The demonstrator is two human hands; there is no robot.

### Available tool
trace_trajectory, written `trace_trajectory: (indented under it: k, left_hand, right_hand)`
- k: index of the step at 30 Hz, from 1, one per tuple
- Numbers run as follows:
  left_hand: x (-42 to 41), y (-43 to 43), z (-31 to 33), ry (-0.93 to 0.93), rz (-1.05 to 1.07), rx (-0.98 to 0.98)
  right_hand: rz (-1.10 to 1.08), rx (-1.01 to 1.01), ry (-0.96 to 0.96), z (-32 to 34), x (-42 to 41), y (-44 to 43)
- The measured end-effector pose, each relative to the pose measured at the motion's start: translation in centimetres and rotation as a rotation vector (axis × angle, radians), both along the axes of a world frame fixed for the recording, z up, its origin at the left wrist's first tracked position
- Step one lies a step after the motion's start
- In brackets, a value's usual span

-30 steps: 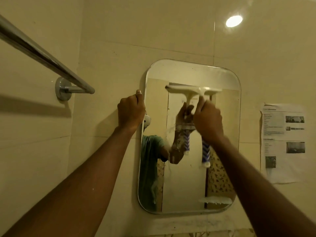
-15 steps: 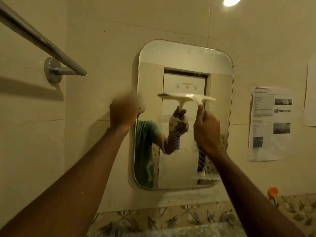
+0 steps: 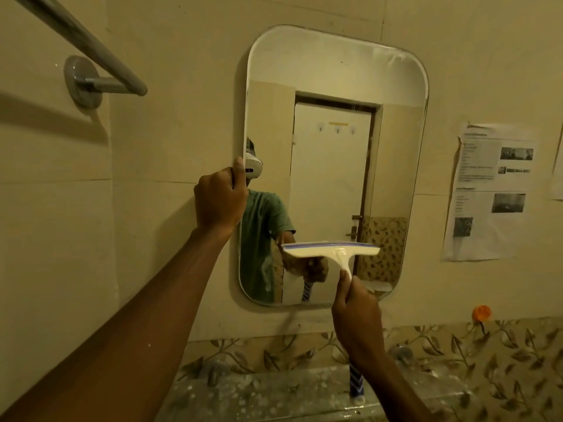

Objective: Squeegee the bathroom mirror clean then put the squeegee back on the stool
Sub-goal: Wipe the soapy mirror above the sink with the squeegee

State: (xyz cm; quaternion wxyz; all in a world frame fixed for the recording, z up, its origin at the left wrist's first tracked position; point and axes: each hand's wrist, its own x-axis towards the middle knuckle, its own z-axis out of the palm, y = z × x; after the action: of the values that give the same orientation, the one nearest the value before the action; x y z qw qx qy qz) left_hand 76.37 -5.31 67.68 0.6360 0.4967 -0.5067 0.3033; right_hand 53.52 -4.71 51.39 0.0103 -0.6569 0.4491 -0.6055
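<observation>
Right hand (image 3: 356, 318), nearest, low centre-right: grip clamped round the squeegee (image 3: 330, 250) handle, fingers wrapped, thumb up along the cream neck. 1 squeegee. Long axis approx. vert.: blue/white striped butt sticks out below the hand, over the speckled surface (image 3: 259, 397), T-head at top. Blade runs horiz., blue-edged strip toward the glass, across the lower part of the mirror (image 3: 335, 71), right of centre. Blade sits at the glass; actual contact can't tell.

Left hand (image 3: 219, 199), further out, arm stretched from lower left: grip closed on the mirror's left edge approx. mid-height, fingers curled round the rim, thumb pointing up along it. 2 hands, both holding something.

1 mirror, tall w/ rounded corners, on cream tiled wall. Reflection shows a green shirt (image 3: 262, 223), the squeegee hand and a white door (image 3: 329, 178) w/ hooks. Whitish smear at the glass's bottom right corner, haze at top right.

On the wall: 1 chrome towel bar (image 3: 91, 47) upper left w/ round mount. 1 printed paper sheet (image 3: 490, 190) right of the mirror, and the edge of a 2nd sheet (image 3: 558, 175) at the far right. Small orange item (image 3: 481, 312) below the sheet, at the top of the leaf-pattern tile band (image 3: 457, 345).
</observation>
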Motion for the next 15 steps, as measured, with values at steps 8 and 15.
trace_trajectory:
  k: [8,15]
  left_hand:
    - [0.3,0.0,-1.5,-0.027,0.025,0.010]
    - [0.1,0.1,-2.1,-0.016,0.036,0.037]
  right_hand:
    - [0.023,-0.136,-0.051,9.7,-1.2,-2.1]
    - [-0.034,-0.012,-0.049,-1.1,-0.9,-1.0]
